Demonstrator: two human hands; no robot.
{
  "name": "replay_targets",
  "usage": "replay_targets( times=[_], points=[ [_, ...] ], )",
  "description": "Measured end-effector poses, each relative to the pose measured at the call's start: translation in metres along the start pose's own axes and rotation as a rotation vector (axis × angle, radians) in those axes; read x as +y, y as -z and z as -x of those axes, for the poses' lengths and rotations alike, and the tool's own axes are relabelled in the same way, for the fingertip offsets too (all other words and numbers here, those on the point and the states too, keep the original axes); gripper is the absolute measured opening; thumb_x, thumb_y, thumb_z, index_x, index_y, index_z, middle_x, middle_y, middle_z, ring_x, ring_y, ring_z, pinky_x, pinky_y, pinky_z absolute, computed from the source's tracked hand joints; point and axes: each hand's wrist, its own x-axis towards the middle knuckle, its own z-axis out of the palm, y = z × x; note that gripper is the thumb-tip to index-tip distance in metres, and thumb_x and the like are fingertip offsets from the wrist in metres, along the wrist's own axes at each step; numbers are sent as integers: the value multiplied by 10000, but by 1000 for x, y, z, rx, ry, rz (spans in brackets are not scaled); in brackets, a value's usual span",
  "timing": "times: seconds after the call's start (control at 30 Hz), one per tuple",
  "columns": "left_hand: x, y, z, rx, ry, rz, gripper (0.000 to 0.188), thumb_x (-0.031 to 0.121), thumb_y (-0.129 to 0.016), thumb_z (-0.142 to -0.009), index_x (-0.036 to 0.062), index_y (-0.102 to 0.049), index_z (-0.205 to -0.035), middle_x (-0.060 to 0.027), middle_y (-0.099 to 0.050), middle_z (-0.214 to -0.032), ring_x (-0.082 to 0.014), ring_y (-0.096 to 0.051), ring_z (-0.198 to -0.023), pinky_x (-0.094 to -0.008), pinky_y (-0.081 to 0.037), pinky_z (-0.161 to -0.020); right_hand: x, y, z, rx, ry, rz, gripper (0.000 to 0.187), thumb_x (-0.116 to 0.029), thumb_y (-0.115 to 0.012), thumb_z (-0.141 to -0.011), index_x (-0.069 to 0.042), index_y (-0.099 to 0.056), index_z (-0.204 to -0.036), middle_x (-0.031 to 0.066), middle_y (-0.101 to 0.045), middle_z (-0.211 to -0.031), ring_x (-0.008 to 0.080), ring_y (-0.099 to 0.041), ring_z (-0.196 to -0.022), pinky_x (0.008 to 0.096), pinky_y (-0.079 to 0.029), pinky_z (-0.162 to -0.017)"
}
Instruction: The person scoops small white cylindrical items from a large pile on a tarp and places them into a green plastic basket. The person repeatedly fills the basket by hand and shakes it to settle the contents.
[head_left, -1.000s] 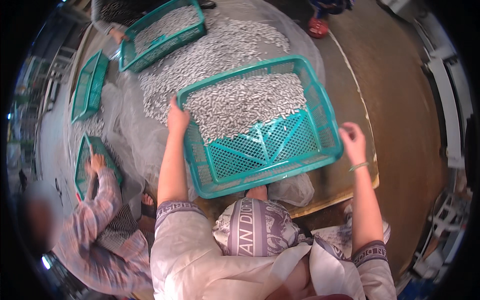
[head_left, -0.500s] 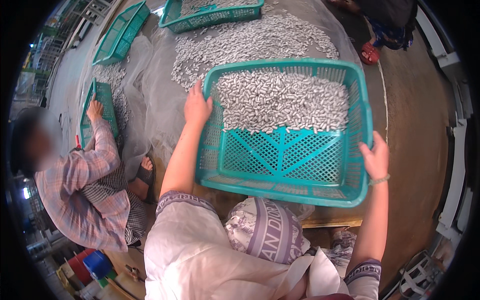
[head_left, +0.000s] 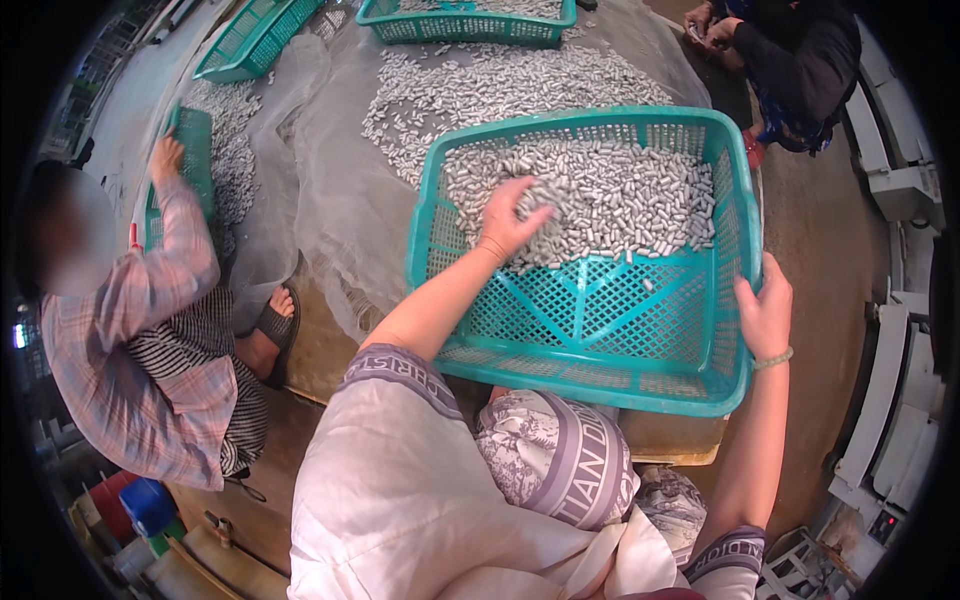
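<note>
Clock positions are read from the centre of the green basket [head_left: 640,335], with 12 at the upper edge of the view. The basket is directly in front of the person, its near rim just above a bent knee in patterned cloth [head_left: 560,455]; contact there cannot be told.

Contents: small silvery pellets [head_left: 650,190] cover the basket floor from 9 through 12 to 3 o'clock. The lattice floor shows bare around 6, with a single loose pellet [head_left: 648,285] at 4.

Left hand [head_left: 513,222]: in among the pellets at 10 o'clock, half curled, thumb and fingers apart. Motion blur at the fingertips — whether any pellets are gripped cannot be told.

Right hand [head_left: 766,318]: gripping the basket's side rim between 3 and 4 o'clock, thumb over the rim, fingers along the outside. A beaded bracelet [head_left: 773,358] circles the wrist.

Surroundings: more pellets lie scattered beyond the far rim, from 11 to 12 o'clock. A second green basket [head_left: 465,30], also holding pellets, stands at 11; a third basket [head_left: 250,48] stands at 10. A crumpled clear plastic sheet [head_left: 335,170] spreads between 9 and 10. A co-worker in a plaid shirt [head_left: 120,365] sits near 9 o'clock — one hand at the edge of a fourth basket [head_left: 198,165]. Another person, in a dark sleeve [head_left: 805,75], is between 1 and 2.
</note>
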Motion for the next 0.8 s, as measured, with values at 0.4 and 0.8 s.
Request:
replay_targets(
  times=[0.4,0.8],
  points=[
    [23,-17,-29,-289,-380,-451,629,438,-714,-636,219,-551,-1203,-124,-509,-1198,-369,-473,-1058,-457,-362,-941,-39,6,4,-66,-82,-143,281,2,-539,-772,64,-554,-1045,139,-646,-875,172,-611,-778,285,-465,-711],
    [99,-42,56,-631,-558,-81,551,505,-596,-760,326,-501,-1273,-102,-335,-1439,-364,-309,-1310,-548,-224,-1052,-19,-1,0,-52,-135,-99,291,-6,-544,-775,63,-552,-1058,149,-648,-877,178,-616,-791,297,-469,-730]
  ],
)
